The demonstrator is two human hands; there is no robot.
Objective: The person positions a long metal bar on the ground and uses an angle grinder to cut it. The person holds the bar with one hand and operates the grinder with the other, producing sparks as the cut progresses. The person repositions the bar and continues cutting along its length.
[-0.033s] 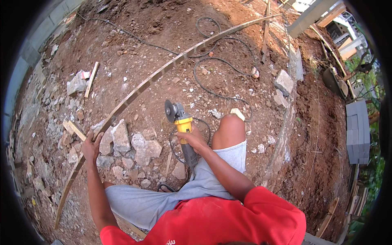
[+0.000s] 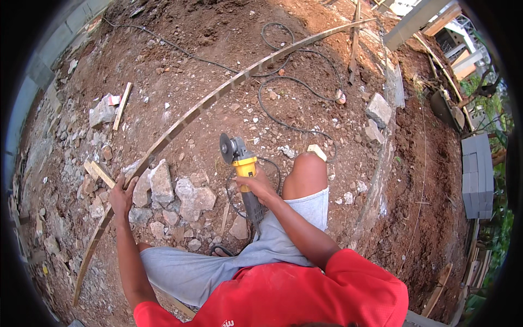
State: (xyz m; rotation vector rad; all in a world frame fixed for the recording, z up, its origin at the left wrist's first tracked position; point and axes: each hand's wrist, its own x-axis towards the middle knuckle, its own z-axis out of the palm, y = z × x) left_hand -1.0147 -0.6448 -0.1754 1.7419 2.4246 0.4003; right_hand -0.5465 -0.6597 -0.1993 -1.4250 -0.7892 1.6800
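A long, narrow wooden batten [image 2: 180, 124] runs from lower left to upper right, looking bent in this wide view. My left hand [image 2: 121, 197] is closed around it near its lower left part, fingers over the edge. My right hand [image 2: 257, 184] grips a yellow and black angle grinder [image 2: 245, 167] around its body, in front of my bent knee. The grinder's dark disc [image 2: 227, 147] points away from me, to the right of the batten and apart from it. Whether the disc is spinning cannot be told.
Broken concrete chunks [image 2: 193, 200] lie under and beside the batten. A black cable [image 2: 297, 79] loops over the reddish soil beyond the grinder. A short wood piece [image 2: 122, 106] lies at left, concrete lumps [image 2: 379, 110] at right. Grey blocks [image 2: 477, 177] are stacked at the far right.
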